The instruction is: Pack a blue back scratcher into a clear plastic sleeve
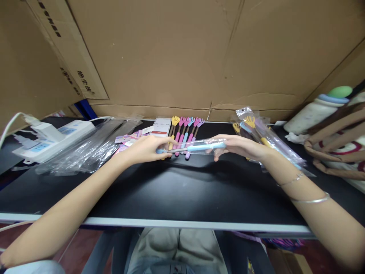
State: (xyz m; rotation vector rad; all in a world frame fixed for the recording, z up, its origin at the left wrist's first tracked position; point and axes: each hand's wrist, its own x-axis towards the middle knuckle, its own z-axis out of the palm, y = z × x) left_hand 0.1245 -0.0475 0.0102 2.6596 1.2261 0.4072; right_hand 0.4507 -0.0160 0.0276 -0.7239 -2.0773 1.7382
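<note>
Two hands hold one slim back scratcher (196,147) above the middle of the black table (182,190). It has a pale blue handle and a thin metal shaft, and it sits inside a clear plastic sleeve (185,149) that reflects light along its length. Its long axis runs nearly level, left to right across the view. The blue handle end points toward the right hand; the thin shaft end points toward the left hand.

The left hand (145,149) pinches the shaft end between thumb and fingers, closed on the sleeve. The right hand (242,146) wraps its fingers around the handle end, also closed on it. The scratcher's claw end is hidden by the left fingers.

Behind the hands, a row of scratchers (186,131) with yellow, pink and blue claws lies on the table, handles toward the person. A pile of bagged scratchers (265,137) lies just beside the right wrist. Empty clear sleeves (91,148) and a white power strip (51,139) lie to the left. Cardboard (182,53) stands behind the table.
</note>
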